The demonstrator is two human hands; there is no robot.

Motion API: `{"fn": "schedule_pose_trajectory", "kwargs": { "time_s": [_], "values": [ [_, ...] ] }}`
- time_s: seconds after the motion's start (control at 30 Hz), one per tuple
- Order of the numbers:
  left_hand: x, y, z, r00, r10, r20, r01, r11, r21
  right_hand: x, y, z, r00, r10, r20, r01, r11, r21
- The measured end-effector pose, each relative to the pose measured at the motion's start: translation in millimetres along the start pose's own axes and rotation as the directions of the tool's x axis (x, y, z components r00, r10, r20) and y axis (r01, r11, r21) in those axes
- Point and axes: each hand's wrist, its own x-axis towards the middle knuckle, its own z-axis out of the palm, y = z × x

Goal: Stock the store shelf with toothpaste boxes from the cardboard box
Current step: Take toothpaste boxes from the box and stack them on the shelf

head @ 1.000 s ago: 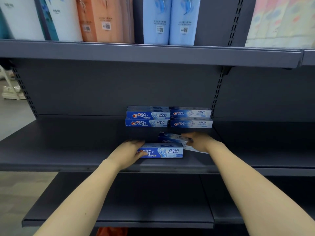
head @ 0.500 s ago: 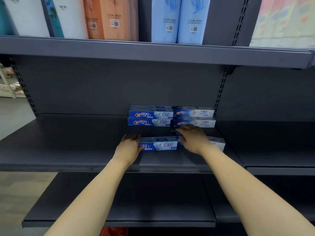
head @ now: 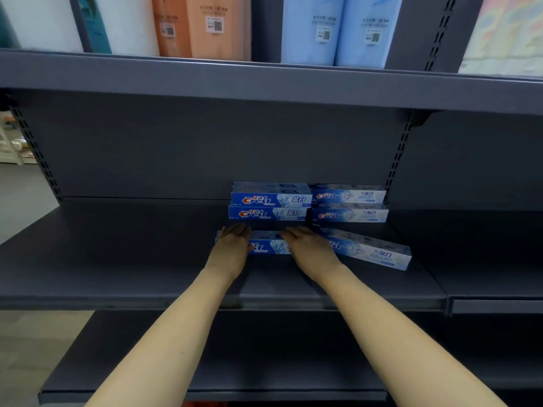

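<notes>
Four Crest toothpaste boxes stacked two high at the back of the dark grey shelf [head: 117, 259]: a deep-blue pair [head: 269, 205] on the left, a paler blue-and-white pair [head: 349, 205] touching it on the right. In front, one deep-blue box [head: 269, 246] lying flat, lengthwise along the shelf, partly covered. Just beside it, a pale box [head: 373, 252] lying flat but skewed, right end nearer the shelf edge.
</notes>
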Motion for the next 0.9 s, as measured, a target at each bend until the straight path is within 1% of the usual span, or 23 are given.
{"fn": "schedule_pose_trajectory", "kwargs": {
  "time_s": [0.2,0.43,0.63,0.83,0.9],
  "values": [
    [25,-5,10,0.998,0.037,-0.051,-0.041,0.996,-0.083,15,3,8,0.996,0.075,-0.05,-0.076,0.997,-0.023],
    [53,-13,18,0.994,0.083,-0.075,-0.087,0.995,-0.05,39,7,13,0.991,0.128,-0.031,-0.129,0.991,-0.036],
    [70,-18,25,0.994,0.075,-0.075,-0.076,0.997,-0.011,59,10,14,0.987,0.16,-0.006,-0.16,0.987,-0.032],
    [76,-17,32,0.994,0.059,-0.093,-0.058,0.998,0.015,71,14,22,0.982,0.188,-0.037,-0.189,0.981,-0.04],
    [74,-15,31,0.992,0.03,-0.118,-0.032,0.999,-0.015,74,15,25,0.977,0.21,-0.045,-0.211,0.977,-0.034]
  ]
}}
